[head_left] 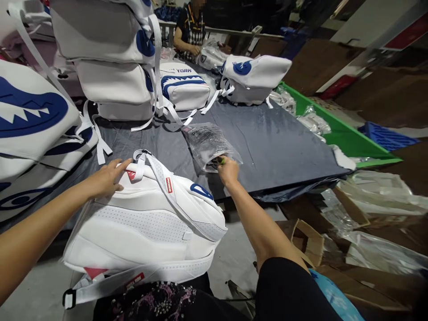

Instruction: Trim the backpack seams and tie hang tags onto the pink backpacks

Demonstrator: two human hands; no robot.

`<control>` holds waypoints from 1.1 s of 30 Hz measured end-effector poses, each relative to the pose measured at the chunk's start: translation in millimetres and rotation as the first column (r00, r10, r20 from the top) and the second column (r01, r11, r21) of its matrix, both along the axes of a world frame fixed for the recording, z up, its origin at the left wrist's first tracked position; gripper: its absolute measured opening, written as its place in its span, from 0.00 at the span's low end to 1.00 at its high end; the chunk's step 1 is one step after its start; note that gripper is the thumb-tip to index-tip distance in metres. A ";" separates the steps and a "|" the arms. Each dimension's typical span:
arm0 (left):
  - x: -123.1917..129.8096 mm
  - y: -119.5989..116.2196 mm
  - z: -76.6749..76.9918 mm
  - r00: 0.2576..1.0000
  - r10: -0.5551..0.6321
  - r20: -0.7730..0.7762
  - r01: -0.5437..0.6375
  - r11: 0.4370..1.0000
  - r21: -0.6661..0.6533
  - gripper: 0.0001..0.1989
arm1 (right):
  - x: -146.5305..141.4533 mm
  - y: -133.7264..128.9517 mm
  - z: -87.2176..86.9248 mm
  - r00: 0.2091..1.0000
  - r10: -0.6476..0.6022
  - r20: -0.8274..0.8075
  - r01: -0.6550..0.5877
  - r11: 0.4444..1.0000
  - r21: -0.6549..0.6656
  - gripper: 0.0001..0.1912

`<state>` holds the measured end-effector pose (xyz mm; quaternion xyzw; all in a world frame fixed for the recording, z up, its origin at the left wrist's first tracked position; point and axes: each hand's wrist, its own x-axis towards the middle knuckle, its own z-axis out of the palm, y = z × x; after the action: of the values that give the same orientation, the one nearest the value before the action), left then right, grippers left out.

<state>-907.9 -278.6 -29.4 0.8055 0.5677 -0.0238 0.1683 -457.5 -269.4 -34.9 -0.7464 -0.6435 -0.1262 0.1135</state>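
A white backpack (140, 223) lies on its side across my lap against the table edge, its padded back panel and straps facing me. My left hand (109, 178) grips its upper edge by the top handle, thumb and fingers over the white fabric. At the mouth of a clear plastic bag (210, 140), which holds dark items, is my right hand (229, 170). Its fingers are closed round a small green and black thing (220, 160), mostly hidden by them, so I cannot make out its kind.
White and blue backpacks (113, 84) are stacked at the left, with others (256, 73) at the back of the dark table (267, 142). A co-worker (190, 31) handles a plastic-wrapped item beyond. A green bin (334, 129) and cardboard boxes (307, 240) stand at the right.
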 end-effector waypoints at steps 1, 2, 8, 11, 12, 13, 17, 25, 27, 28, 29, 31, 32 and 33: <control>1.0 -4.8 3.8 0.999 0.016 0.042 -0.018 0.998 0.063 0.44 | 1.1 -12.2 7.7 0.998 -0.050 -0.042 0.051 0.998 0.028 0.20; 3.7 -11.3 8.8 0.994 0.029 0.106 -0.046 0.986 0.160 0.40 | -0.4 -25.0 16.7 0.993 -0.083 -0.079 0.087 0.995 0.043 0.20; 62.2 -72.5 47.1 0.638 -0.139 0.757 -0.141 0.946 0.292 0.21 | -79.6 -93.7 74.8 0.641 0.249 -0.726 -0.346 0.938 0.016 0.14; 90.8 -93.6 51.3 0.489 -0.174 0.855 0.030 0.983 0.183 0.09 | -131.9 -111.8 83.9 0.378 0.295 -0.877 -0.559 0.828 0.038 0.12; 94.6 -98.1 49.1 0.459 -0.164 0.873 0.020 0.984 0.175 0.05 | -144.8 -114.8 82.7 0.310 0.288 -0.906 -0.577 0.814 0.061 0.13; 95.5 -102.0 45.5 0.429 -0.140 0.892 -0.025 0.986 0.167 0.03 | -155.0 -116.6 79.9 0.253 0.276 -0.927 -0.581 0.810 0.083 0.15; 80.1 -116.9 24.7 0.291 -0.052 0.955 -0.254 0.959 0.129 0.04 | -176.7 -116.0 64.2 0.199 0.269 -0.942 -0.615 0.783 0.093 0.17; 10.2 -108.8 -27.7 0.835 -0.066 0.546 -0.274 0.811 0.517 0.20 | -189.4 -71.0 51.1 0.496 0.588 -0.639 -0.655 0.736 0.169 0.06; -3.7 -102.4 -43.6 0.893 0.028 0.448 -0.263 0.841 0.473 0.21 | -198.8 -58.1 47.4 0.580 0.658 -0.480 -0.694 0.708 0.132 0.06; -8.2 -100.8 -50.6 0.898 0.015 0.439 -0.241 0.853 0.464 0.18 | -205.3 -54.0 46.1 0.625 0.663 -0.411 -0.710 0.702 0.053 0.08; -11.1 -100.4 -56.7 0.894 -0.023 0.448 -0.220 0.848 0.482 0.14 | -212.8 -51.5 45.3 0.670 0.659 -0.341 -0.713 0.699 -0.051 0.11; -13.9 -102.2 -65.7 0.873 -0.118 0.474 -0.202 0.795 0.571 0.10 | -229.9 -49.8 44.9 0.724 0.654 -0.217 -0.688 0.663 -0.295 0.15; -14.5 -103.4 -69.0 0.863 -0.162 0.478 -0.200 0.760 0.619 0.09 | -239.0 -49.4 44.7 0.726 0.666 -0.172 -0.668 0.623 -0.407 0.16; -14.8 -104.4 -71.7 0.857 -0.196 0.476 -0.196 0.731 0.654 0.09 | -247.8 -48.6 44.2 0.712 0.688 -0.141 -0.651 0.572 -0.499 0.15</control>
<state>-922.7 -383.0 -101.1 0.7859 0.4694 0.4025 0.0062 -705.3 -318.0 9.3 -0.4440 -0.8897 0.0772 -0.0731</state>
